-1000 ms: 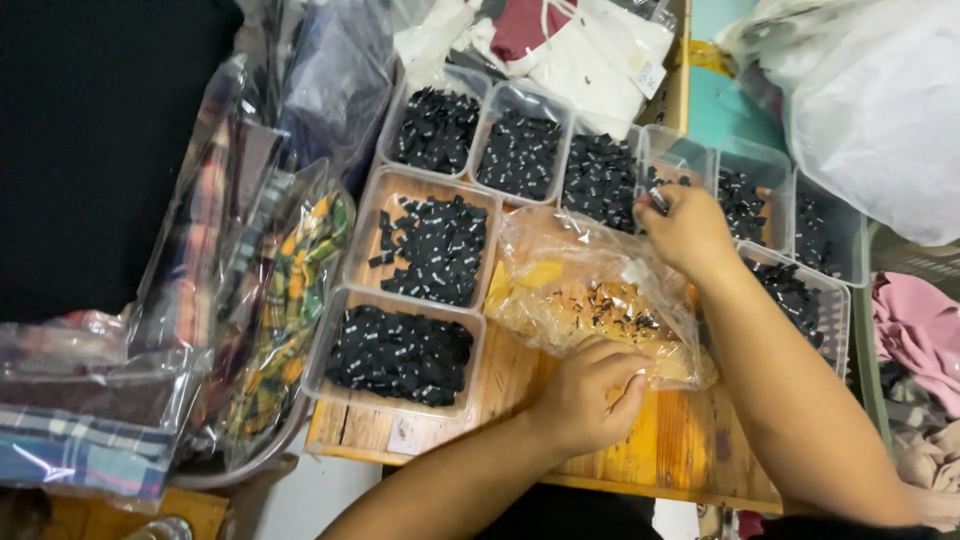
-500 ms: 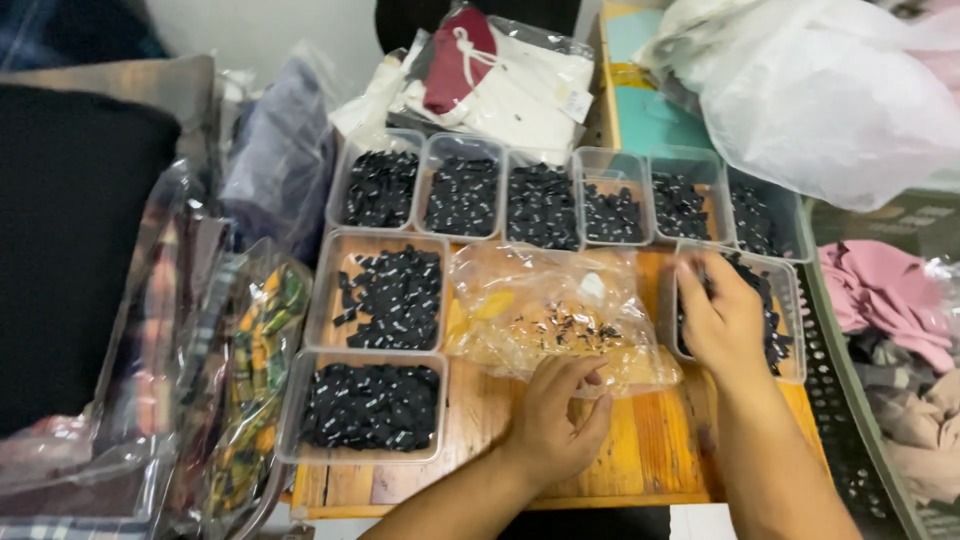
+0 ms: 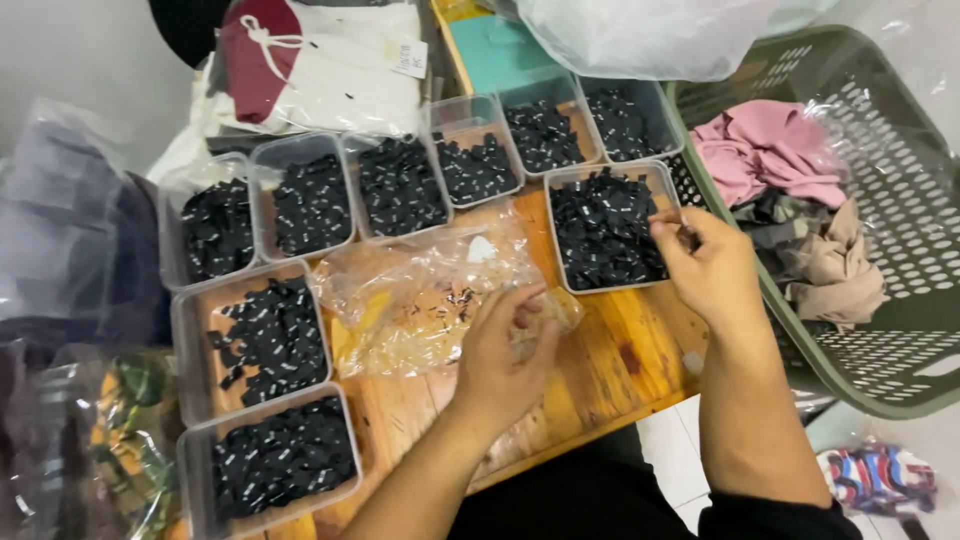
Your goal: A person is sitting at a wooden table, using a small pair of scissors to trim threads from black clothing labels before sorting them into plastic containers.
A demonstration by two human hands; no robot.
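My left hand [image 3: 503, 352] rests on the near right edge of a crumpled clear plastic bag [image 3: 425, 290] lying on a low wooden table [image 3: 600, 380], fingers curled onto the plastic. My right hand [image 3: 708, 262] hovers at the right rim of a clear tray [image 3: 606, 228] full of small black tags, thumb and fingers pinched together on what looks like one small black tag. Several more clear trays of black tags [image 3: 400, 185] stand in a row behind and down the left side [image 3: 268, 340].
A grey-green plastic laundry basket [image 3: 900, 250] with pink and beige clothes stands right of the table. Bagged garments [image 3: 70, 260] pile up on the left. A white folded garment [image 3: 320, 60] and a teal box [image 3: 500, 45] lie behind the trays.
The view has swung, so the table sits more to the left. My right hand has drawn back to the tag tray's right rim and pinched. My left hand stays on the bag.
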